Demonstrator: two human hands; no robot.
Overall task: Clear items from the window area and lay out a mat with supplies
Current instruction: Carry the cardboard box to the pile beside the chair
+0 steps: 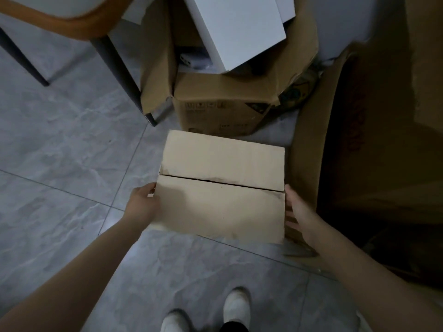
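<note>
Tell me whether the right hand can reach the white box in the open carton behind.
Probably yes: the right hand lies against the closed cardboard box, and nothing covers the white box jutting from the open carton beyond.
</note>
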